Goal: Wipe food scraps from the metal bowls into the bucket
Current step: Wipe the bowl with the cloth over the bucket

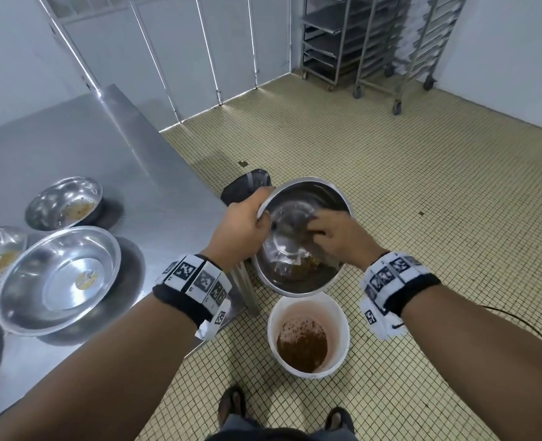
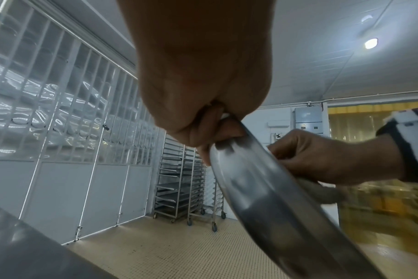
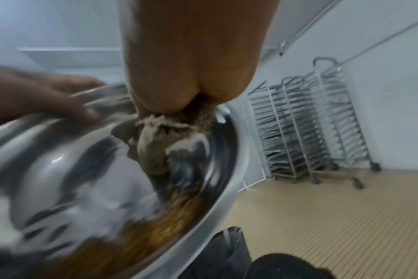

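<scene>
1. Desk (image 1: 72,148): three bowls wait near its left edge.
2. Bucket (image 1: 307,337): on the floor; keep the tilted bowl (image 1: 304,198) right above it.
3. Left hand (image 1: 241,230): fingers pinch the rim; hold steady.
4. Right hand (image 1: 336,240): fingers bunched on the cloth (image 3: 153,151); sweep scraps (image 1: 307,261) downward.

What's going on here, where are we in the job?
A person is cleaning a metal bowl held tilted over a white bucket on the floor. The left hand grips the bowl's rim, while the right hand rubs a grey cloth inside it, pushing brown scraps toward the low edge. The bucket already holds brown waste. Three more bowls sit on the steel table, two with residue showing.
</scene>
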Motion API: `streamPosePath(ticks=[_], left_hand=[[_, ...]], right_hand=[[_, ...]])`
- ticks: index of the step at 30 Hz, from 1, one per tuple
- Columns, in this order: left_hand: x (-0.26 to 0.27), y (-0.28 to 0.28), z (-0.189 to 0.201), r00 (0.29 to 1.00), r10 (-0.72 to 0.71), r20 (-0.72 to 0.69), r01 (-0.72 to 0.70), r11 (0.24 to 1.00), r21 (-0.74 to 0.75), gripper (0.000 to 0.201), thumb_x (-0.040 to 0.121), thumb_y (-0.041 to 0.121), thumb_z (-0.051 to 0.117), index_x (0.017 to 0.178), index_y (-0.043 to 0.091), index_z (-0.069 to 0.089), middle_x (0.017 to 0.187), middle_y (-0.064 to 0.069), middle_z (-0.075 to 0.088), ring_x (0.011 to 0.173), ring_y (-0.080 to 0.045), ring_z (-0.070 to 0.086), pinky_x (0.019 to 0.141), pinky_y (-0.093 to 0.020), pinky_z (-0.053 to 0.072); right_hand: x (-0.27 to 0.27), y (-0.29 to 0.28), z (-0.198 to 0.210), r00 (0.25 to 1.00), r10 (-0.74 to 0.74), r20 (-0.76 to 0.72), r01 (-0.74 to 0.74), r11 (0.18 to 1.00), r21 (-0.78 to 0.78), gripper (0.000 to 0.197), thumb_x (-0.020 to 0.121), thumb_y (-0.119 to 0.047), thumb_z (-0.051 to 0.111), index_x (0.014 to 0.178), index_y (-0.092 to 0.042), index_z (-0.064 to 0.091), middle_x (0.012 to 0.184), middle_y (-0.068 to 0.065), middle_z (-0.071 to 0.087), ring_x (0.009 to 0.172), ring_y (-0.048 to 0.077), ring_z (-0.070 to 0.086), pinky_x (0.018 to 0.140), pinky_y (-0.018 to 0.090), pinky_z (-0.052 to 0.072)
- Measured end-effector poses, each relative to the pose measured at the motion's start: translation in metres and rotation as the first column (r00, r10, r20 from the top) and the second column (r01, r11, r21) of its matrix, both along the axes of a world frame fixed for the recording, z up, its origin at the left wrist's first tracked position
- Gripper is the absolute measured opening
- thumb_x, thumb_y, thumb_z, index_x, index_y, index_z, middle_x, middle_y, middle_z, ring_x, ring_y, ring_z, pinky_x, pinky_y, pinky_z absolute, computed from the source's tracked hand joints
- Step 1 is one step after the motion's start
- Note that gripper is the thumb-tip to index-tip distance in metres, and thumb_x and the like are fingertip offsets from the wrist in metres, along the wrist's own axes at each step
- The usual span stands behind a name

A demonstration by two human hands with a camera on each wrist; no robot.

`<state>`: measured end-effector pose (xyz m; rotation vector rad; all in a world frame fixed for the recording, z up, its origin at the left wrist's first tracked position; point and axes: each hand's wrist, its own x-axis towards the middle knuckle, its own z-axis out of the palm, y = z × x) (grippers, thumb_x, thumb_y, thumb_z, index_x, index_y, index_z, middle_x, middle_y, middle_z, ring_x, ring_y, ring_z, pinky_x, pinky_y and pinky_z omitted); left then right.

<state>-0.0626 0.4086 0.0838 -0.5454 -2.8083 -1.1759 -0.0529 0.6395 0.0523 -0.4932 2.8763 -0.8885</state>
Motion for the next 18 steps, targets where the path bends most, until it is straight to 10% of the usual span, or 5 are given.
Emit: streamPosePath(ticks=[11, 18], left_hand=[[0.007, 0.002, 0.007, 0.998, 0.029, 0.054, -0.03, 1.0, 0.005, 0.042, 0.099, 0.013, 0.052, 0.133, 0.038, 0.059, 0.089, 0.013, 0.069, 0.072, -0.001, 0.062, 0.059, -0.015, 0.041], [0.009, 0.0, 0.009, 0.998, 0.034, 0.057, -0.033, 0.999, -0.018, 0.046, 0.096, 0.011, 0.051, 0.133, 0.036, 0.059, 0.094, 0.007, 0.072, 0.073, -0.008, 0.064, 0.062, -0.024, 0.048]], right_hand=[[0.002, 0.021, -0.025, 0.995, -0.032, -0.095, 0.067, 0.919, 0.388, 0.029, 0.101, -0.022, 0.052, 0.121, -0.016, 0.072, 0.106, 0.001, 0.066, 0.09, 0.021, 0.061, 0.075, 0.03, 0.045], [0.024, 0.016, -0.029, 0.984, 0.151, -0.092, -0.115, 0.942, 0.316, 0.049, 0.096, -0.057, 0.051, 0.117, -0.021, 0.077, 0.124, 0.005, 0.066, 0.107, 0.025, 0.064, 0.083, 0.036, 0.053]])
